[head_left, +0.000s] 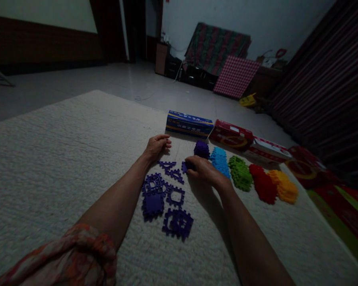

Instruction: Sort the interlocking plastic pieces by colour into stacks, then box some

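My right hand (202, 169) is closed on a small purple interlocking tile (184, 167) with notched edges, held low over the mat. Loosely curled, my left hand (156, 147) rests near the mat with its fingers slightly apart and no piece visible in them. Just below it lie purple triangular pieces (175, 175). Closer to me are a solid purple square tile (154, 204), a purple square frame (176, 196) and an overlapping purple pile (178, 223). Beyond my right hand stands a purple stack (201, 149).
Rows of blue (220, 162), green (240, 173), red (263, 184) and yellow tiles (283, 186) lie to the right. Behind them stand a blue box (189, 124), a red box (231, 135) and a white-and-red box (267, 150). The pale mat (62, 159) covers the floor.
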`<state>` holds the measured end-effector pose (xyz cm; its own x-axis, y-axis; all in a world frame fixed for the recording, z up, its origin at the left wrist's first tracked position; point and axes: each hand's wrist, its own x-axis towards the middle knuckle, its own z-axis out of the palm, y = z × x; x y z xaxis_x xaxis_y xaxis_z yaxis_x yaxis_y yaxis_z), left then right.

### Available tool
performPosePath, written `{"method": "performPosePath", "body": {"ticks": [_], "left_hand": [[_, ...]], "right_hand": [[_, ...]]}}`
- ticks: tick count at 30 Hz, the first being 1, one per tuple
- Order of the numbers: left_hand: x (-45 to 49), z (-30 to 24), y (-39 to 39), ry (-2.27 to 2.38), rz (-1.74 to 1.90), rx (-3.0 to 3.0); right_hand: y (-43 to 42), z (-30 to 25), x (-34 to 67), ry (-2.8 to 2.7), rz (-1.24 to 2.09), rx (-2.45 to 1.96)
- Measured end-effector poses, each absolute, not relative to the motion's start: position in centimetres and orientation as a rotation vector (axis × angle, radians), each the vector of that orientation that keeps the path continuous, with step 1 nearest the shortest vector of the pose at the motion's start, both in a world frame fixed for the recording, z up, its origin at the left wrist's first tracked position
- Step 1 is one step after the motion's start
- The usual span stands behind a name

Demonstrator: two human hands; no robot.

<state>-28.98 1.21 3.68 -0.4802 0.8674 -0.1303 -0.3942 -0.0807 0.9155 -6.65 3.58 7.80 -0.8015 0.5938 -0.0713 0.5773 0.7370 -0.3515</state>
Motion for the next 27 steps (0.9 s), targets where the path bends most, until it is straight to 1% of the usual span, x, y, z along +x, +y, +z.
{"method": "performPosePath", "body": {"ticks": [3, 7, 13, 18, 27], "left_hand": [[-29.1, 3.5, 1.3, 1.251, 1.722, 0.594], [-29.2, 3.3, 1.3, 1.263, 1.723, 0.609], [-29.2, 3.0, 1.4, 1.251, 1.730, 0.618], [-29.2, 3.1, 1.5, 1.255, 1.725, 0.597], [-29.2, 3.3, 1.3, 1.273, 1.714, 0.620]], "right_hand": [[3.6, 7.7, -7.0, -2.856, 0.496, -1.017], [3.9, 7.8, -7.0, -2.788, 0.446, -0.964], [5.9, 10.0, -5.3, -2.680, 0.728, -0.895], [8.3, 10.7, -3.1, -2.356, 0.549, -0.985], [8.2, 8.7, -4.0, -2.437, 0.376, -1.035]]}}
